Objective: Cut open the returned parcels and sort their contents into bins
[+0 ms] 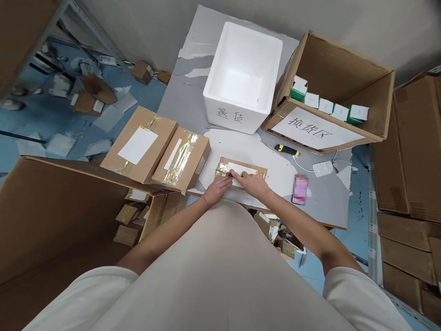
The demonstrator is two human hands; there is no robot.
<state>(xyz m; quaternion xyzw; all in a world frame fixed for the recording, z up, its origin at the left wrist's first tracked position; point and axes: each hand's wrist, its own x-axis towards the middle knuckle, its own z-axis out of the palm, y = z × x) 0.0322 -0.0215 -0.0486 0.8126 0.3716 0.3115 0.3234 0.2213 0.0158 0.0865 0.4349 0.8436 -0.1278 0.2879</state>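
A small, flat cardboard box [263, 174] with a white label and shiny tape lies in front of me at the table's near edge. My left hand [219, 188] rests flat on its near left side, fingers stretched out. Over the label, my right hand [254, 182] is closed around a small black tool with a red end [229, 174], mostly hidden by the fingers, so its kind is unclear. The red end is close to the left hand's fingertips. A yellow and black utility knife [287, 150] lies apart, farther right on the table.
Two taped cartons [140, 142] stand left. A white foam box [242, 115] and a large open carton [347, 126] holding several small green-and-white boxes stand behind. A phone [300, 189] lies right. A big open carton [65, 207] is at lower left; stacked cartons [406, 234] stand right.
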